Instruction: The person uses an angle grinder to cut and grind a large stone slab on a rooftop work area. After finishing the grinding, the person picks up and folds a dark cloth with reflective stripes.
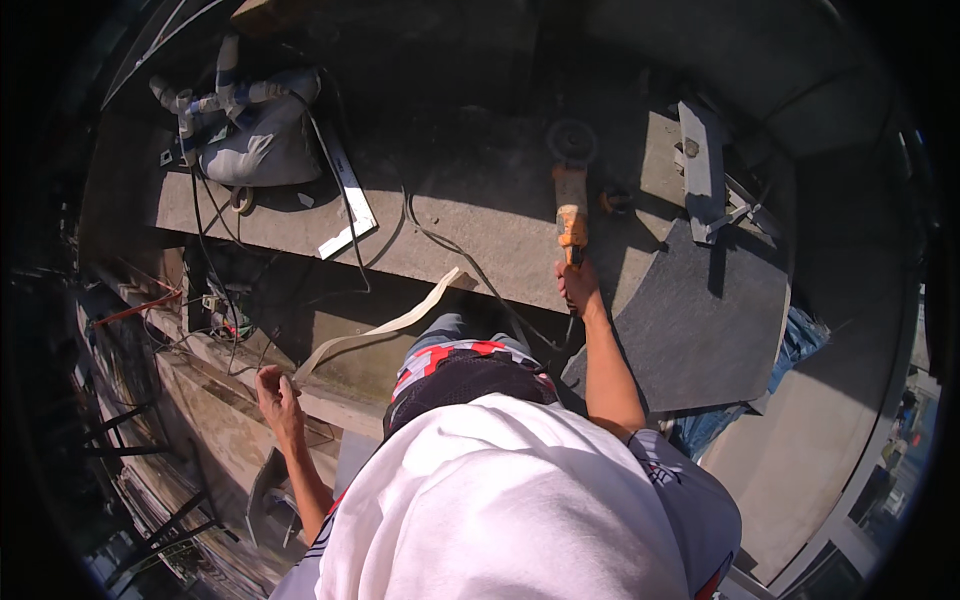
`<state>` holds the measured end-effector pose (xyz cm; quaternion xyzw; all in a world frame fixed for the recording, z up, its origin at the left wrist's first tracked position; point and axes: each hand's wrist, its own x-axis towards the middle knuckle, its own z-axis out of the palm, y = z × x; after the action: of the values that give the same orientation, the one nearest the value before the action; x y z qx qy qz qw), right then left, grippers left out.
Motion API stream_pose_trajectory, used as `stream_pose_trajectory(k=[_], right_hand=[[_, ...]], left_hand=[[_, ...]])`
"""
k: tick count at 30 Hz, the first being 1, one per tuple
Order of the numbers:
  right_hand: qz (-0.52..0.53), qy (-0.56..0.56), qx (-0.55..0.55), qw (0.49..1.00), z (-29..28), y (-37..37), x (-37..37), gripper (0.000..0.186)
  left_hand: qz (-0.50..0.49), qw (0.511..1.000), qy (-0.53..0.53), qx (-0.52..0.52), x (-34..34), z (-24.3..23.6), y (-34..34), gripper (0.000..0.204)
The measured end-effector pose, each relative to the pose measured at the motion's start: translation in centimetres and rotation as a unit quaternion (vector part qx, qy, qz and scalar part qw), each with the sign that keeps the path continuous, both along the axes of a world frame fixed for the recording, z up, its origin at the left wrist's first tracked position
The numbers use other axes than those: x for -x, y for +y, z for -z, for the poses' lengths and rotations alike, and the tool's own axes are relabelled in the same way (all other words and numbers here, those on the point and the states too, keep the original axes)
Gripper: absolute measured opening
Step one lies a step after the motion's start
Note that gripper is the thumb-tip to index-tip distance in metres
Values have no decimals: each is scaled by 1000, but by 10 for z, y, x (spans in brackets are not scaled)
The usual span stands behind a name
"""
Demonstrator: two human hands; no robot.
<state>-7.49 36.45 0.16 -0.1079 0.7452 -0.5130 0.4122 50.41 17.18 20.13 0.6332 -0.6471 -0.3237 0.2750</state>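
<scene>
Angle grinder (572,205): orange body, dusty greyish head, round grey disc (572,143) pointing away from the person, over the concrete worktop (520,250).
Right hand (577,287): closed around the grinder's rear end.
Left hand (281,402): left of the grinder, fingers partly bent; cannot tell whether it grips anything.
Sack (265,145): far left of the grinder, pale, bulging, contents hidden.
Slab (690,330): right of the grinder, dark grey.

My grinder (571,205) is orange with a dark grey disc (572,143) and black cord (552,346); the slab (700,320) beside me is charcoal; the crumpled sheeting (801,342), blue; the strip (395,323), cream. I see plain white cloth (500,500) over my chest; red-and-white blocks on the garment (436,358) at my waist; dark markings on my pale sleeve (690,490).
</scene>
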Motion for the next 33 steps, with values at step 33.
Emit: stream_pose_trajectory(k=[33], right_hand=[[207, 387, -257, 861, -5, -11, -124, 59]], left_hand=[[614, 624, -302, -378, 142, 191, -165, 34]])
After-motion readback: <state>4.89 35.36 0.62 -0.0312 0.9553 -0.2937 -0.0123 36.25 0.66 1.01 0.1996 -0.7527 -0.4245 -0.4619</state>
